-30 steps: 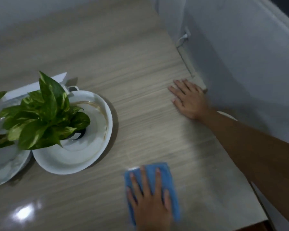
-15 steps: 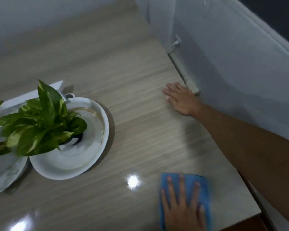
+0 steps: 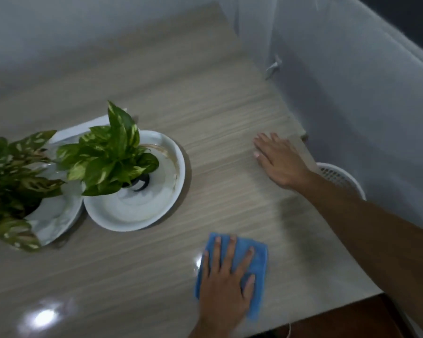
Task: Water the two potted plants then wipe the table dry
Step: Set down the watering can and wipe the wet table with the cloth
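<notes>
Pressing flat, left hand (image 3: 226, 284) pins blue cloth (image 3: 257, 269) to desk (image 3: 217, 113); right hand (image 3: 281, 162) splayed, empty, near 2 plants (image 3: 110, 152).

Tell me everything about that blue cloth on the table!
The blue cloth looks soft, like a folded microfibre rag, roughly rectangular. It lies flat on the glossy wood-grain table, near the front edge and right of the white plant dishes. The left hand presses on it, palm down with fingers spread, covering its middle, so only its edges and right side show. Nothing else touches it.
</notes>
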A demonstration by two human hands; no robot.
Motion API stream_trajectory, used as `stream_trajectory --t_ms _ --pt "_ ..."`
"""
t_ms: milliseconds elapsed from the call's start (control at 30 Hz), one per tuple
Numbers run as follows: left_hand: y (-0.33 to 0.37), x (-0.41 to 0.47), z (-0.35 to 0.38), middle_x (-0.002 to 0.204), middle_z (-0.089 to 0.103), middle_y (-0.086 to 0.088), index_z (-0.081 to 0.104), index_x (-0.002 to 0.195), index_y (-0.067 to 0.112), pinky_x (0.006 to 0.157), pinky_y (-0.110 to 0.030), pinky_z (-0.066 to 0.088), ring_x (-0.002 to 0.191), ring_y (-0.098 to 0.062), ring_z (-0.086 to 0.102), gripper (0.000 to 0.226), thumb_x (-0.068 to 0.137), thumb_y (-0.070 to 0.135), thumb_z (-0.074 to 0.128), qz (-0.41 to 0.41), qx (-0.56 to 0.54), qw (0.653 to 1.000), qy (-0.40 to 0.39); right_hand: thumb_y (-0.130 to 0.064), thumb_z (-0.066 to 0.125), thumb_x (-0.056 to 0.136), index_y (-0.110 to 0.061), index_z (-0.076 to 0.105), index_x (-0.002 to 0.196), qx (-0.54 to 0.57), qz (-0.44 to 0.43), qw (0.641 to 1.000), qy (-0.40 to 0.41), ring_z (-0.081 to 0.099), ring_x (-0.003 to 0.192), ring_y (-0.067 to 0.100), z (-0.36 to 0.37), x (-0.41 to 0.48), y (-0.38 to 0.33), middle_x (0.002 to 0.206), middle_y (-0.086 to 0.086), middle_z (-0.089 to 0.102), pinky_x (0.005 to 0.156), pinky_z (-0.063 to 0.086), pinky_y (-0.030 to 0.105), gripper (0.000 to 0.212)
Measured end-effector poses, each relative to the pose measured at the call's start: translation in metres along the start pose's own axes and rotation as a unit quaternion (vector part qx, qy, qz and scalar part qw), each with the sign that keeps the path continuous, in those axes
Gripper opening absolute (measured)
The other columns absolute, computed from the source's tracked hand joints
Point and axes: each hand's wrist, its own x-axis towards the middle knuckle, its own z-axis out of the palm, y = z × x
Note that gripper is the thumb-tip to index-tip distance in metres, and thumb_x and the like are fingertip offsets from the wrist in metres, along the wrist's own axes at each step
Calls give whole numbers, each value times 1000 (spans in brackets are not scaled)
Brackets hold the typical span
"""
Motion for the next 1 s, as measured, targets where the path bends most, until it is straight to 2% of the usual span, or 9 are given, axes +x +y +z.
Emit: stream_trajectory --t_ms 133,233,333,433,533,633,767,833,1000 --pt "-131 -28 -24 158 37 -21 15 157 37 110 -64 32 142 -48 34 58 101 46 28 -291 33 954 56 -50 20 103 -26 24 156 -9 -20 1000 -9 1 153 17 22 -29 -38 166 -7 13 120 -4 38 58" --pt "-100 -113 -22 153 44 -22 15 158 40 107 -63 30 138 -51 38 59 100 45 26 -393 2 914 99 -55 14 96 -27 26 155 -20 -22 999 -11 2 153 19 47 -54 -61 166 -8 13 120 -2 42 67" --pt "-27 -84 -11 159 38 -11 25 156 40 111 -62 27 146 -44 30 57 99 50 25 -294 -59 953 47 -52 20 95 -27 34 152 -49 -43 998 -16 11 152 25 85 -77 -82 164 -2 22 119 8 49 64" --pt "-75 -16 -21 165 26 -4 28 155 40 117 -61 24 152 -37 19 55 101 52 28 -181 -30 982 -35 -50 34 97 -30 39 150 -92 -61 994 16 21 150 26 114 -93 -88 161 0 30 119 15 50 56" --pt "-176 -48 -23 162 33 -15 20 155 37 113 -64 28 148 -43 25 57 101 49 31 -341 27 938 55 -51 37 98 -34 35 152 -113 -66 990 51 18 151 24 121 -93 -88 162 -3 27 120 14 48 57" --pt "-147 -108 -34 160 34 -18 18 155 35 111 -66 27 147 -47 25 60 98 47 32 -452 8 888 87 -52 36 98 -35 33 152 -118 -58 990 54 17 151 23 121 -93 -90 163 -4 26 121 13 47 57" --pt "-29 -70 -17 166 23 -3 24 155 42 119 -60 16 153 -38 12 59 99 52 36 -215 -47 975 15 -52 34 98 -34 33 152 -114 -56 990 57 18 151 24 123 -93 -89 163 -3 27 120 13 48 58" --pt "-73 -32 -19 167 21 -1 26 155 42 120 -59 17 154 -34 11 56 101 53 33 -167 -43 985 -5 -52 32 98 -34 32 153 -125 -60 989 57 17 151 24 123 -93 -87 163 -3 26 120 14 48 58" --pt "-219 -133 -40 162 29 -17 11 155 39 115 -64 21 148 -47 21 60 98 53 23 -483 0 871 89 -52 34 97 -33 36 152 -113 -63 989 68 22 150 27 121 -94 -91 161 -1 31 118 19 49 58"
